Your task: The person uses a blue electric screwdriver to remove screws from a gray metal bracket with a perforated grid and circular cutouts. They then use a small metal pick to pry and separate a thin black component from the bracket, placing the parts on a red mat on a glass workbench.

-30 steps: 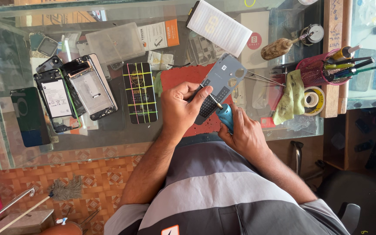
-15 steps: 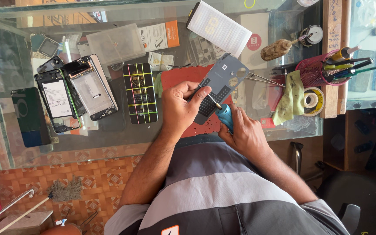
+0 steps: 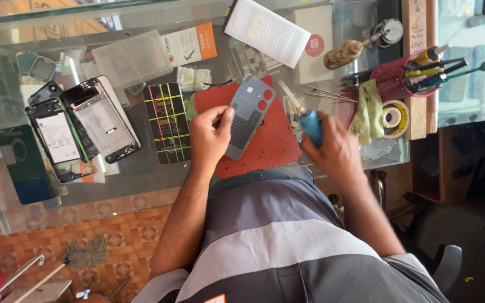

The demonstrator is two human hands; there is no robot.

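Right hand (image 3: 337,150), gripping blue-handled tool (image 3: 310,125), now drawn off to 3 o'clock of grey phone panel (image 3: 248,116); left hand (image 3: 210,139) holds panel over red mat (image 3: 265,140); prying paused.

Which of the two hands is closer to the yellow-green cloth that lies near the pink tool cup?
The right. The right hand, holding a blue-handled tool, is just beside the yellow-green cloth. The left hand holds the grey device over the red mat, farther from it.

Phone repair workshop, opened phones (image 3: 94,120), tools (image 3: 439,67)
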